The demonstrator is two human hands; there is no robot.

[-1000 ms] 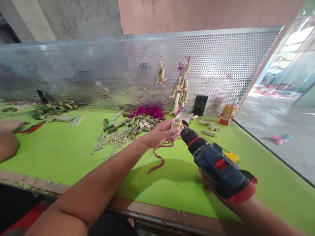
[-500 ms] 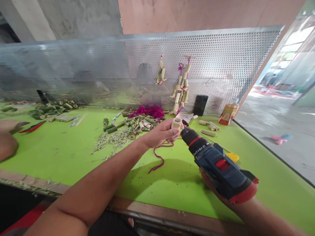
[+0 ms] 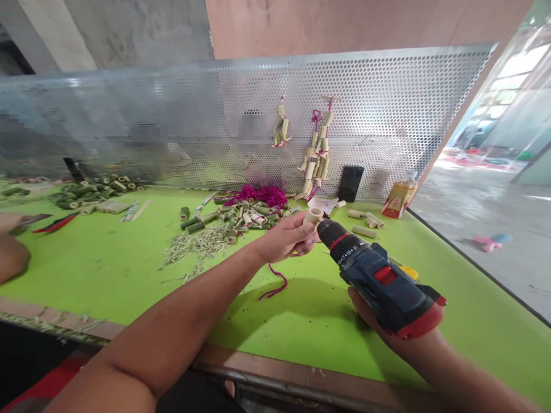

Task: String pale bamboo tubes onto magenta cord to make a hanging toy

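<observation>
My left hand (image 3: 287,236) is closed around a short, pale bamboo tube (image 3: 313,214), its hollow end tipped up towards me. A dark blue and red cordless drill (image 3: 383,281) is in my right hand (image 3: 364,310), whose fingers are mostly hidden beneath the tool. The drill's chuck points away to the upper left, right up against the side of the tube; the bit's tip cannot be made out. Below my left hand a purple cord (image 3: 275,284) trails over the green tabletop (image 3: 301,327).
Behind my left hand lie bamboo pieces (image 3: 253,215), purple cord (image 3: 262,196) and shavings (image 3: 200,244). Strung bamboo figures (image 3: 318,152) hang on the perforated metal panel (image 3: 374,115). A phone (image 3: 350,183) and a bottle (image 3: 400,195) stand right. Another person's hand (image 3: 12,252) is far left.
My left hand and the bamboo tube have shifted slightly to the right, the tube tilting a little. The drill's rear end has moved slightly up and left.
</observation>
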